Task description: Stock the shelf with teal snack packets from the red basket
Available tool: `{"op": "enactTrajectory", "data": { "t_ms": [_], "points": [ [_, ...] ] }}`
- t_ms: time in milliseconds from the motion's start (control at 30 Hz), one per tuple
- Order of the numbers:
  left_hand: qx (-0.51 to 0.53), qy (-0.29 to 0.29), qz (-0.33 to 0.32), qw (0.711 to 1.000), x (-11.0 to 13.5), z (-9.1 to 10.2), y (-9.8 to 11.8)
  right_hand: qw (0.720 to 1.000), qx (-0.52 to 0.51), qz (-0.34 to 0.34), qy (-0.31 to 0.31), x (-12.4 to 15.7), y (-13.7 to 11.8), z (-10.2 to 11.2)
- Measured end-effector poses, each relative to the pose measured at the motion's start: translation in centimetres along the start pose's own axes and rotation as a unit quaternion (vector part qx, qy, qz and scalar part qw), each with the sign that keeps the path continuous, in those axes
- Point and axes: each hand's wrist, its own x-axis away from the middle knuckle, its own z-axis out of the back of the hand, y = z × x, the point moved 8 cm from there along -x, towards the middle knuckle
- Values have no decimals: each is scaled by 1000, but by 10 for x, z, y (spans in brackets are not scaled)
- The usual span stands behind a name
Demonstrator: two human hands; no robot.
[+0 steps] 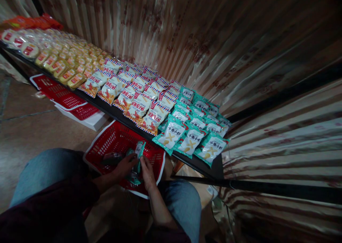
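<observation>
My left hand (127,165) and my right hand (147,173) are close together over a red plastic basket (103,141) between my knees. Between them is a teal-and-white snack bag (140,148), tilted upward, with the fingers of both hands closed on its sides. Below the hands, more teal packaging (134,179) shows inside the basket. A dark packet (112,158) lies to the left of my left hand, its kind too dim to make out.
A black shelf (216,168) holds rows of teal snack bags (191,140), white-and-orange snack bags (136,106) and yellow-wrapped cakes (60,68). Beneath it are another red basket (60,91) and a white box (93,121). A pleated curtain (171,33) hangs behind.
</observation>
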Motion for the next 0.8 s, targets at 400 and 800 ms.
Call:
{"op": "enactTrajectory", "data": {
  "t_ms": [400, 800],
  "points": [
    [-3, 46, -27, 999, 4, 11, 12, 994, -90, -44, 46, 2, 5, 6],
    [132, 0, 50, 990, 12, 4, 0, 974, -218, -62, 0, 6, -4, -3]
  ]
}}
